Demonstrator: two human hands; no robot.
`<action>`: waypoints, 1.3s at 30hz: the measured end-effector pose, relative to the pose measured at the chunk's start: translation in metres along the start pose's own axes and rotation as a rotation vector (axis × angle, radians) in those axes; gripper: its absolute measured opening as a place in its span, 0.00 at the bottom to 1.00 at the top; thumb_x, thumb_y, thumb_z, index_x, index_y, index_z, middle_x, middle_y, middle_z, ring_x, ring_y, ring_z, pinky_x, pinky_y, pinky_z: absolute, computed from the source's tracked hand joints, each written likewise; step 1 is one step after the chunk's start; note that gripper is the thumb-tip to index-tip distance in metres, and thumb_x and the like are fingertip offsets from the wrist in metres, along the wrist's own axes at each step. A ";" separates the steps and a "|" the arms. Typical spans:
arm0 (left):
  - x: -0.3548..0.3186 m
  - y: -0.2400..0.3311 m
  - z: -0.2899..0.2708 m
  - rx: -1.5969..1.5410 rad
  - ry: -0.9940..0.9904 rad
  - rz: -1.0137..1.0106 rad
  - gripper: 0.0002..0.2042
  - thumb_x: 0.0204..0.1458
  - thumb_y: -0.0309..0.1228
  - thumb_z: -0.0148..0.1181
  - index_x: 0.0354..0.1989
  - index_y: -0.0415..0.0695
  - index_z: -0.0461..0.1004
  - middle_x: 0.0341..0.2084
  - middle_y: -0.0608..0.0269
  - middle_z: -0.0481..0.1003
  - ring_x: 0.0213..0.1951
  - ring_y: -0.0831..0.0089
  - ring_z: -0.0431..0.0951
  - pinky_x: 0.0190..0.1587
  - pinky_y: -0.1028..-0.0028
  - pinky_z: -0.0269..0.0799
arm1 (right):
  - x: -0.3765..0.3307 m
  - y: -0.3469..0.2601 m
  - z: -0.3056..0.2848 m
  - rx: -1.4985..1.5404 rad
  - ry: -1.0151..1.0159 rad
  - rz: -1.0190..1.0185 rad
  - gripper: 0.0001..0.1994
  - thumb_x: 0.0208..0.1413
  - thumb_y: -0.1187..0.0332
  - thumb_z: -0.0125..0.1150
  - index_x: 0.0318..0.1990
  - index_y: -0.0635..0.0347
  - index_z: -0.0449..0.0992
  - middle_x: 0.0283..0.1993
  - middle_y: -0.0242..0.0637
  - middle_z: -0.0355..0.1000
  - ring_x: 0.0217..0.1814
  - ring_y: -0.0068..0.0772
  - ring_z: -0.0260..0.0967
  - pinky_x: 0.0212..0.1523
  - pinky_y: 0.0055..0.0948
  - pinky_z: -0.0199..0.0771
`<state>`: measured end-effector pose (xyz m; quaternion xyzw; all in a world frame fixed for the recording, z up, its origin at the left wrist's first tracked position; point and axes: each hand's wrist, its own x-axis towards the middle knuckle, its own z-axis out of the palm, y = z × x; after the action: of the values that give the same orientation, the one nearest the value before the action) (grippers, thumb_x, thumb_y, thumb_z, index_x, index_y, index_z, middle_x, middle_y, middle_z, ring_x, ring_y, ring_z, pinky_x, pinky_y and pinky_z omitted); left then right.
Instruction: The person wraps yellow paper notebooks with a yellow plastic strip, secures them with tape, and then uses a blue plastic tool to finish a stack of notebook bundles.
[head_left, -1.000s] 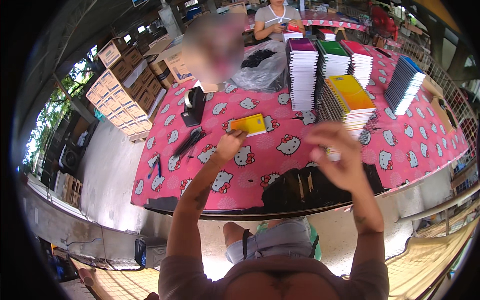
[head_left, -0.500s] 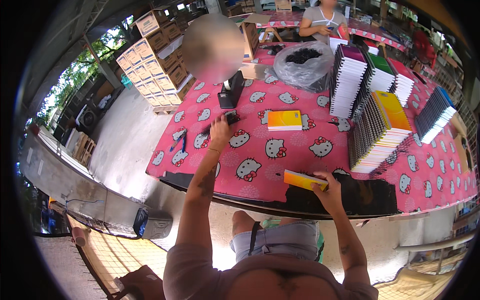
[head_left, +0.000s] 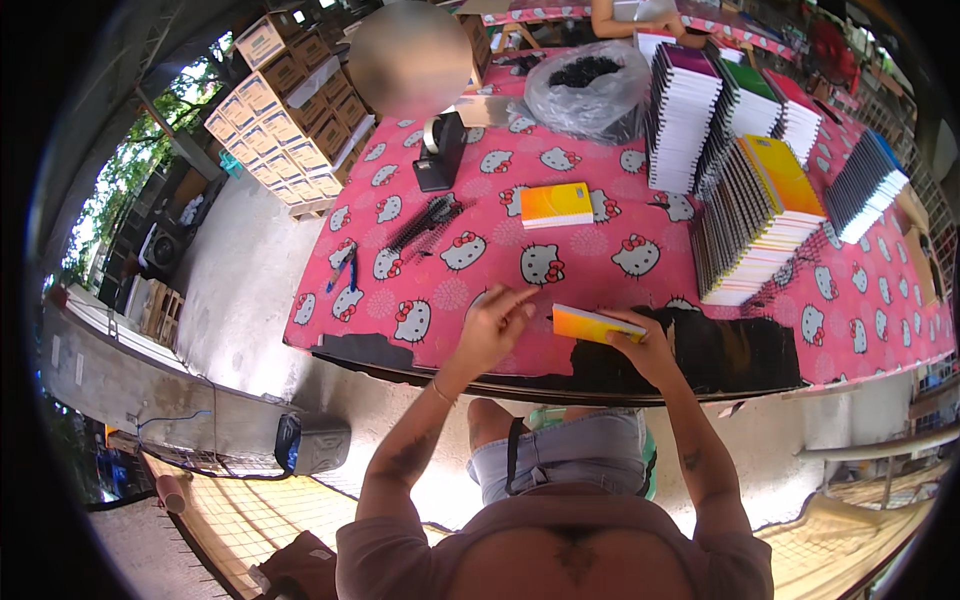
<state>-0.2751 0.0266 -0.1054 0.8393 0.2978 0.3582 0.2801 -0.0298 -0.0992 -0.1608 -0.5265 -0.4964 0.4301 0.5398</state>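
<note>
My right hand [head_left: 645,350] grips a thin yellow and orange notebook [head_left: 592,327] by its right end, over the table's near edge. Just left of that notebook, my left hand [head_left: 497,328] is closed with its index finger pointing right, apart from the pages. Whatever its fingers may hold is too small to make out. Beyond the left hand lies a loose pile of black binding coils [head_left: 425,224]. A second yellow notebook [head_left: 556,205] rests flat on the pink cloth.
A black tape dispenser [head_left: 440,152] stands behind the coils, and blue-handled scissors or pliers [head_left: 343,268] lie at left. A plastic bag [head_left: 590,100] holds more black coils. Tall stacks of spiral notebooks [head_left: 740,225] fill the right side. Two people are across the table.
My left hand has left the coil pile and come back toward the notebook in my right hand. My right hand keeps its hold on the notebook. The view has tilted slightly down.
</note>
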 end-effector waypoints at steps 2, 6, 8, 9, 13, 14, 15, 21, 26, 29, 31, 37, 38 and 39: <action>-0.015 0.014 0.005 -0.059 0.001 0.007 0.10 0.56 0.25 0.62 0.46 0.41 0.80 0.26 0.61 0.73 0.23 0.78 0.70 0.25 0.77 0.65 | 0.002 -0.001 0.002 0.040 -0.030 -0.033 0.17 0.59 0.73 0.61 0.55 0.68 0.75 0.48 0.36 0.76 0.49 0.22 0.70 0.52 0.21 0.70; -0.014 0.006 0.015 0.027 0.117 0.129 0.09 0.54 0.24 0.64 0.44 0.41 0.81 0.26 0.61 0.73 0.25 0.73 0.72 0.27 0.76 0.66 | 0.004 0.003 -0.001 0.007 -0.070 -0.054 0.17 0.61 0.73 0.59 0.56 0.66 0.75 0.48 0.36 0.77 0.48 0.19 0.69 0.51 0.20 0.69; -0.014 0.003 0.017 0.040 0.157 0.134 0.09 0.53 0.23 0.65 0.43 0.41 0.81 0.26 0.61 0.74 0.26 0.71 0.72 0.28 0.75 0.68 | 0.003 0.001 -0.001 0.017 -0.066 -0.037 0.16 0.61 0.73 0.59 0.56 0.66 0.75 0.48 0.35 0.77 0.49 0.19 0.70 0.52 0.20 0.69; -0.013 0.002 0.017 0.050 0.177 0.141 0.10 0.52 0.23 0.65 0.43 0.41 0.81 0.26 0.61 0.74 0.26 0.71 0.73 0.29 0.74 0.69 | 0.004 -0.002 0.000 0.024 -0.062 -0.033 0.16 0.61 0.73 0.59 0.56 0.66 0.75 0.48 0.35 0.77 0.49 0.19 0.70 0.52 0.20 0.69; -0.016 0.002 0.021 -0.005 0.157 0.059 0.11 0.50 0.22 0.66 0.44 0.41 0.80 0.29 0.60 0.74 0.30 0.67 0.75 0.33 0.72 0.71 | 0.003 0.002 0.001 0.027 -0.062 -0.035 0.15 0.61 0.72 0.60 0.55 0.66 0.76 0.49 0.35 0.77 0.50 0.20 0.71 0.53 0.21 0.70; -0.016 0.003 0.021 0.032 0.145 0.058 0.12 0.50 0.22 0.67 0.44 0.41 0.80 0.29 0.59 0.74 0.31 0.66 0.75 0.34 0.71 0.72 | 0.002 0.005 0.000 0.033 -0.062 -0.018 0.15 0.61 0.72 0.60 0.54 0.66 0.76 0.49 0.36 0.77 0.50 0.21 0.71 0.53 0.22 0.70; -0.015 0.003 0.021 0.068 0.138 0.063 0.12 0.50 0.23 0.67 0.44 0.41 0.79 0.30 0.59 0.74 0.31 0.65 0.76 0.35 0.71 0.72 | 0.002 0.006 -0.002 0.033 -0.060 -0.006 0.15 0.61 0.72 0.60 0.54 0.66 0.76 0.50 0.36 0.77 0.50 0.21 0.71 0.53 0.22 0.70; -0.003 0.012 -0.004 0.102 -0.202 0.174 0.13 0.51 0.29 0.66 0.44 0.42 0.77 0.36 0.56 0.74 0.34 0.56 0.77 0.37 0.63 0.72 | -0.006 0.005 -0.005 0.023 -0.117 0.005 0.15 0.60 0.71 0.61 0.54 0.65 0.77 0.50 0.36 0.77 0.50 0.21 0.70 0.54 0.22 0.69; -0.003 0.014 0.006 0.280 -0.279 0.187 0.20 0.55 0.39 0.62 0.53 0.43 0.73 0.52 0.51 0.71 0.45 0.53 0.77 0.45 0.58 0.72 | -0.010 -0.004 -0.003 0.047 -0.111 0.055 0.16 0.60 0.71 0.61 0.55 0.65 0.76 0.49 0.36 0.77 0.49 0.20 0.70 0.53 0.21 0.69; -0.015 0.044 0.029 0.736 -0.017 0.336 0.27 0.55 0.44 0.61 0.60 0.41 0.68 0.60 0.48 0.65 0.60 0.51 0.67 0.61 0.48 0.59 | -0.013 -0.017 0.009 0.146 -0.006 0.007 0.16 0.61 0.71 0.61 0.54 0.66 0.76 0.48 0.35 0.78 0.49 0.19 0.70 0.52 0.21 0.69; -0.054 0.027 0.053 0.696 -0.036 0.312 0.32 0.54 0.45 0.61 0.63 0.39 0.63 0.63 0.46 0.62 0.66 0.50 0.59 0.66 0.43 0.46 | -0.015 -0.023 0.007 0.041 0.024 -0.006 0.16 0.61 0.71 0.60 0.55 0.66 0.76 0.48 0.36 0.78 0.49 0.19 0.70 0.52 0.21 0.70; 0.009 0.025 0.011 0.320 -0.206 0.266 0.10 0.57 0.35 0.60 0.46 0.49 0.76 0.38 0.66 0.78 0.43 0.66 0.79 0.69 0.43 0.42 | -0.012 -0.019 0.001 -0.045 -0.049 -0.020 0.16 0.61 0.73 0.59 0.56 0.66 0.75 0.50 0.37 0.78 0.50 0.19 0.70 0.53 0.22 0.70; 0.008 0.024 0.008 0.284 -0.229 0.275 0.10 0.56 0.35 0.61 0.45 0.49 0.76 0.36 0.66 0.79 0.41 0.66 0.79 0.69 0.44 0.44 | -0.012 -0.021 0.000 -0.055 -0.059 -0.006 0.16 0.61 0.73 0.59 0.56 0.65 0.75 0.50 0.37 0.78 0.50 0.19 0.70 0.54 0.21 0.70; 0.011 0.024 0.005 0.255 -0.250 0.295 0.09 0.55 0.35 0.62 0.44 0.50 0.76 0.35 0.66 0.79 0.39 0.66 0.80 0.68 0.46 0.46 | -0.012 -0.021 -0.001 -0.050 -0.073 -0.008 0.16 0.61 0.73 0.59 0.56 0.65 0.75 0.50 0.36 0.78 0.50 0.19 0.70 0.54 0.21 0.70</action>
<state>-0.2578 0.0169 -0.0875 0.9402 0.1777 0.2478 0.1514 -0.0320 -0.1130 -0.1410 -0.5217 -0.5284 0.4345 0.5098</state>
